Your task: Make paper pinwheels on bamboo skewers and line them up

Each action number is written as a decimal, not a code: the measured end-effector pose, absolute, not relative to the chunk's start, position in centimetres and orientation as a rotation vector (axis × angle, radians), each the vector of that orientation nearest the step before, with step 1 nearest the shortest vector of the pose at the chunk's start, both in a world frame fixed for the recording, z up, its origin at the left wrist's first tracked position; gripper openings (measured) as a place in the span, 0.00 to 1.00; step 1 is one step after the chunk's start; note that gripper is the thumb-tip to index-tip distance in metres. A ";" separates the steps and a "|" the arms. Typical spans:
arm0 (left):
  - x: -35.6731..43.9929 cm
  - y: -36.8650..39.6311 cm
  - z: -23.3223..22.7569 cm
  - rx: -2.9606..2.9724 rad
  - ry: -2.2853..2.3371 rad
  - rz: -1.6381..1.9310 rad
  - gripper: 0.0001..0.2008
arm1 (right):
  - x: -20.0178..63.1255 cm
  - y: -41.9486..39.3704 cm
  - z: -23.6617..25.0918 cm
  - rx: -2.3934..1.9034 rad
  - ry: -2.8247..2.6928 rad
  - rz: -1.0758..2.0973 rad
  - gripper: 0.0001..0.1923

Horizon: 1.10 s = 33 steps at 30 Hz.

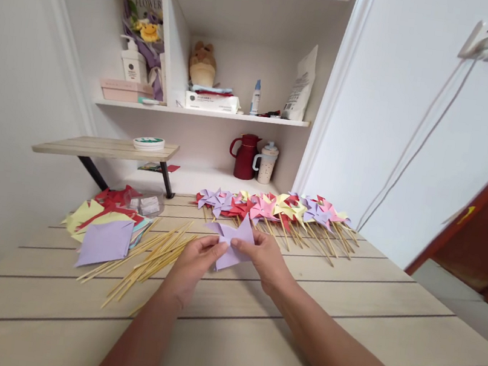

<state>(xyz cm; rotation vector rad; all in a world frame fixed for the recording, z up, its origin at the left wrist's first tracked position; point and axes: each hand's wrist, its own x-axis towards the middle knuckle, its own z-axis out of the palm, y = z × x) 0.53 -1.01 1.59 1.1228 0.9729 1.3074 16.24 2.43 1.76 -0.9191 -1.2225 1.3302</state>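
Observation:
A purple paper pinwheel piece [235,240], folded into points, is held just above the pale wooden table [346,296] between both hands. My left hand [193,264] pinches its lower left part. The right side of the paper is gripped by my right hand [265,256]. To the left lies a loose heap of thin wooden sticks [148,257]. Behind the hands stretches a row of finished pinwheels on sticks [281,210] in purple, red, pink and yellow.
A stack of coloured paper squares [104,226] with a purple sheet on top lies at the left. A small clear box [149,204] sits behind it. A red jug [245,156] and a white mug [266,163] stand on the low shelf; a raised board [102,146] holds a tape roll.

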 end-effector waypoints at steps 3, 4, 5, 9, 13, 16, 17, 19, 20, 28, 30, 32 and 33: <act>0.5 -0.9 1.4 1.124 0.970 1.304 0.17 | 16.1 2.3 1.7 -0.930 -1.221 1.326 0.15; 0.5 -0.9 1.3 1.122 0.981 1.308 0.17 | 16.1 2.2 1.7 -0.931 -1.217 1.337 0.15; 0.5 -0.8 1.2 1.119 0.995 1.310 0.17 | 16.0 2.2 1.8 -0.932 -1.213 1.350 0.15; 0.5 -0.6 0.8 1.111 1.023 1.315 0.17 | 16.0 2.1 1.8 -0.926 -1.210 1.381 0.14; 0.5 -0.5 0.6 1.094 1.002 1.303 0.18 | 16.0 2.1 1.7 -0.932 -1.215 1.400 0.15; 0.6 -0.5 0.5 1.068 0.979 1.293 0.18 | 16.0 2.1 1.6 -0.939 -1.230 1.399 0.15; 0.6 -0.6 0.5 1.053 0.973 1.292 0.18 | 16.0 2.1 1.5 -0.937 -1.236 1.399 0.15; 0.6 -0.6 0.5 1.004 0.965 1.300 0.18 | 16.0 2.1 1.5 -0.931 -1.242 1.399 0.16; 0.6 -0.6 0.5 0.973 0.964 1.308 0.18 | 16.0 2.1 1.5 -0.927 -1.239 1.397 0.16; 0.6 -0.8 0.6 0.945 0.958 1.323 0.18 | 15.9 2.2 1.2 -0.925 -1.256 1.385 0.17; 0.5 -0.7 0.5 0.927 0.980 1.330 0.18 | 15.8 2.2 1.1 -0.925 -1.275 1.395 0.17; 0.4 -0.5 0.3 0.879 1.020 1.341 0.18 | 15.7 2.2 1.1 -0.923 -1.292 1.393 0.18; 0.3 -0.4 0.2 0.848 1.039 1.351 0.18 | 15.8 2.2 1.0 -0.919 -1.296 1.374 0.18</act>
